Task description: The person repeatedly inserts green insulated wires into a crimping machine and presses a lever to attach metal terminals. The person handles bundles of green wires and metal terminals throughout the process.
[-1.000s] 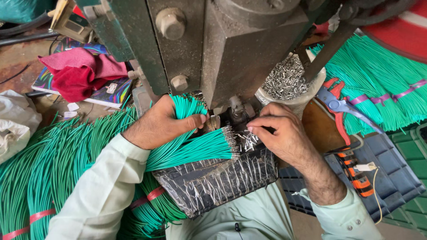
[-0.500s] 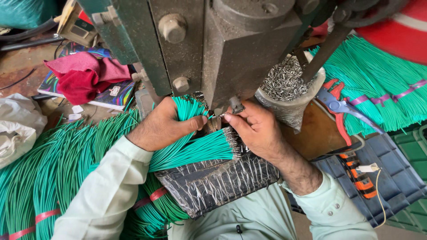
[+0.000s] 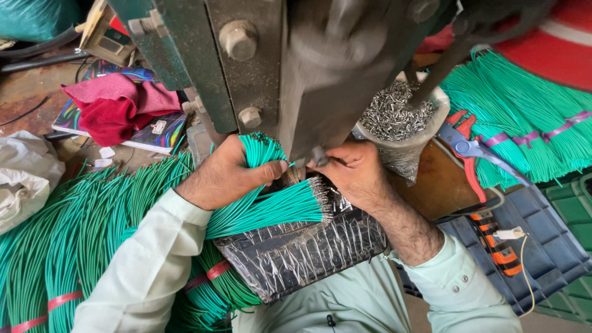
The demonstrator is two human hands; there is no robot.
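1. Gripping a bundle of green wires [image 3: 262, 206] in the left hand [image 3: 225, 176], fingers wrapped tight around it, thumb pressing along the top; bundle lying across a black plastic-wrapped block [image 3: 302, 250], stripped metal ends pointing right.
2. Pinching something small under the machine's ram with the right hand [image 3: 351, 169], fingertips [image 3: 320, 163] drawn narrow together just beside the wire ends; probably one wire or a metal terminal, though too small and blurred to be sure.
3. Holding a heap of small silver metal terminals [image 3: 391, 111]: a clear plastic bag [image 3: 401, 154], open at the top, sitting right behind the right hand.
4. Lying further off, at the left and lower left: more green wire bundles [image 3: 74, 246], banded with pink tape; another banded heap [image 3: 524, 123] at upper right, partly running out of view.
5. Resting near the bag: red-handled cutters [image 3: 462, 145]; below them a dark blue tray [image 3: 542, 259], carrying an orange-and-black tool [image 3: 496, 246] and a white plug on a cord.
6. Sitting at upper left: a red cloth [image 3: 117, 111] on a colourful book [image 3: 157, 135], a white bag [image 3: 24, 176] cut off at the edge.
7. Blocking the middle top: the grey-green press body [image 3: 246, 68], motion-blurred in its lower part, hiding the point where fingers and wire are meeting.
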